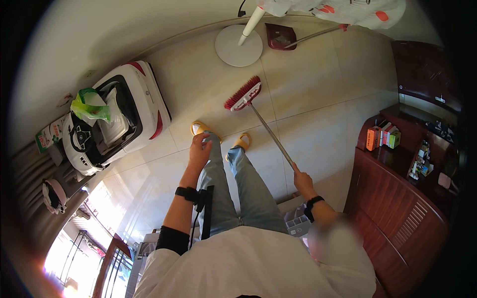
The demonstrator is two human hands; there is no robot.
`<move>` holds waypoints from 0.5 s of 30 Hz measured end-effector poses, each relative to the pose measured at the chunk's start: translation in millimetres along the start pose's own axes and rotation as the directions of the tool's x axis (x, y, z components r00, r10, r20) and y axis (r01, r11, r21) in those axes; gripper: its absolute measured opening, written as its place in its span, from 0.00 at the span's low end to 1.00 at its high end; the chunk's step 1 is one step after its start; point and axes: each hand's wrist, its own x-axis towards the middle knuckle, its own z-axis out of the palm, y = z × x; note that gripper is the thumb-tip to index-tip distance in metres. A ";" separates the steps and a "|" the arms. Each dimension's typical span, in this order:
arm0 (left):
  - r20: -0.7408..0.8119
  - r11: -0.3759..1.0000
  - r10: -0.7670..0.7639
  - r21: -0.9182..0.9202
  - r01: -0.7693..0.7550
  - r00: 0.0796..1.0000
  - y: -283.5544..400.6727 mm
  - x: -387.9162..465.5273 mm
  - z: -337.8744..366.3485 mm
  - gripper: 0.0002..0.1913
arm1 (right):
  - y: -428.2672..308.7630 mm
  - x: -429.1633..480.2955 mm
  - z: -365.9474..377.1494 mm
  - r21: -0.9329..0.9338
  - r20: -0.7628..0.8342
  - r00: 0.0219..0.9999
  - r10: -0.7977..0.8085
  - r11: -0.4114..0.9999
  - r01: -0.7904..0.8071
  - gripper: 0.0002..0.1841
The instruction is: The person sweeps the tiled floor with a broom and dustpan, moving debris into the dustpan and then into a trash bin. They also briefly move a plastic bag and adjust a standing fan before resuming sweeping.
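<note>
My right hand [303, 182] grips the upper end of a metal broom handle [274, 137]. The handle slants away to a broom head [244, 95] with dark red bristles and a white and red block, over the tiled floor [305, 89]. My left hand [200, 148] hangs in front of my leg with its fingers loosely bent and apart, holding nothing. Below it are my yellow slippers [244, 141]. Beyond the broom, against the wall, a dark red long-handled dustpan [279, 35] rests on the floor with some debris in it.
Beside the dustpan stands a round white base [238, 46] with a pole. A white ride-on toy car [139, 85] is at the left, carrying a green plastic bag [91, 106]. Dark wooden furniture [395, 208] with several books [384, 134] lines the right side.
</note>
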 end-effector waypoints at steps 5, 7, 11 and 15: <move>0.009 1.000 0.007 0.013 -0.007 1.000 7.5 -7.0 15.2 0.14 | -9.2 -8.9 -0.2 0.079 -0.149 0.970 -0.190 0.976 0.203 0.29; 0.004 1.000 0.008 0.014 -0.008 1.000 10.5 -13.1 17.0 0.14 | -35.0 15.5 2.1 0.067 -0.192 0.937 -0.293 0.948 0.310 0.31; -0.002 0.997 -0.063 0.042 0.063 0.998 12.4 -25.3 21.0 0.15 | -118.6 81.9 4.9 0.055 -0.166 0.877 -0.452 0.883 0.466 0.25; -0.017 0.996 -0.070 0.059 0.071 0.997 8.7 -38.1 27.8 0.15 | -175.2 125.3 8.8 -0.005 -0.231 0.843 -0.486 0.867 0.498 0.25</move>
